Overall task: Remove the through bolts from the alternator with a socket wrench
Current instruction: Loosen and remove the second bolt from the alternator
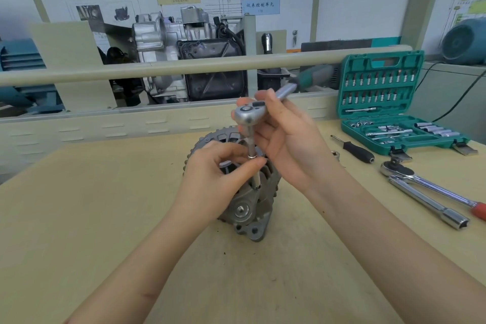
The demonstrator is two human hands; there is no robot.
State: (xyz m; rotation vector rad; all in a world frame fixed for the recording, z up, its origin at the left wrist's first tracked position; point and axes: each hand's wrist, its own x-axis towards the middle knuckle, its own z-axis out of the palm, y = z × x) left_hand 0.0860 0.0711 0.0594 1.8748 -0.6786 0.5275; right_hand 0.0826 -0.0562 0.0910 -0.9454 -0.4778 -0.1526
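A grey alternator (247, 208) stands on the tan workbench (105, 218) in the middle of the view. A socket wrench (246, 114) with a green handle stands over it, and its extension and socket (255, 179) reach straight down onto the alternator's housing. My right hand (286, 139) grips the wrench just behind its ratchet head. My left hand (218, 173) pinches the extension bar between thumb and fingers, just above the socket. The bolt under the socket is hidden.
An open green socket set case (389, 113) sits at the right back of the bench. A black-handled driver (355, 150), a ratchet (431, 187) with a red grip and a long chrome bar (431, 205) lie to the right. A beige rail (184, 67) crosses behind.
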